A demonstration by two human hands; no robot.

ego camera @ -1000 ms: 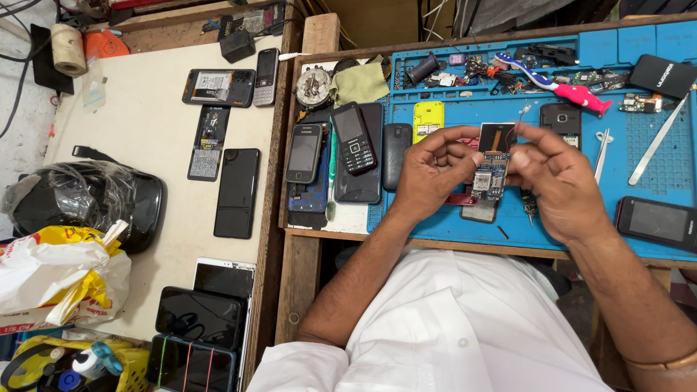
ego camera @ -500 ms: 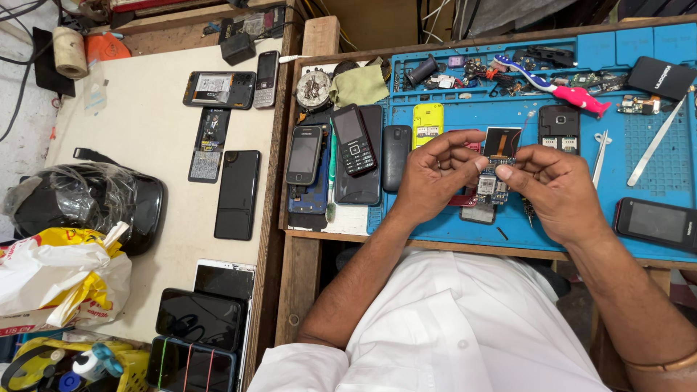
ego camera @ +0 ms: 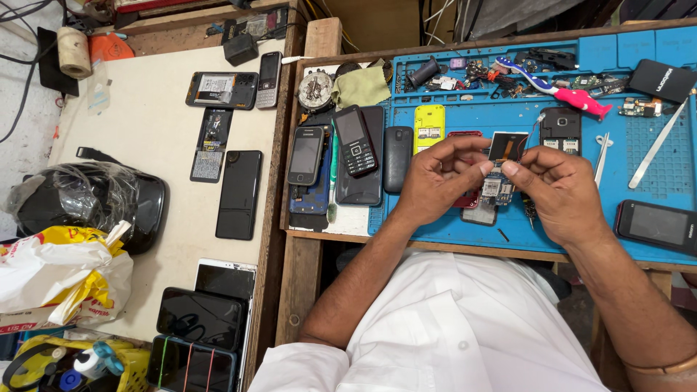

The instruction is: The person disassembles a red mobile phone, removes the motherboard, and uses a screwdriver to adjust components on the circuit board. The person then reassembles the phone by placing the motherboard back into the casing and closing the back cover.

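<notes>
Both of my hands meet over the blue work mat (ego camera: 450, 225), holding a small phone circuit board (ego camera: 496, 187) with a little screen module (ego camera: 507, 145) standing up from it. My left hand (ego camera: 439, 178) pinches the board's left side with thumb and fingers. My right hand (ego camera: 559, 189) grips its right side, fingertips at the screen's lower edge. A phone housing part (ego camera: 479, 215) lies on the mat just below the board.
Several keypad phones (ego camera: 354, 140) lie left of my hands, beside a yellow phone back (ego camera: 429, 127). Tweezers (ego camera: 602, 156), a pink-handled toothbrush (ego camera: 573, 94) and a black phone (ego camera: 657, 226) sit right. Smartphones (ego camera: 238, 192), a black helmet (ego camera: 87, 203) and a yellow-white bag (ego camera: 58, 276) occupy the left table.
My hands have drawn closer together around the board and lifted it slightly; the screen module has tilted up between my fingertips.
</notes>
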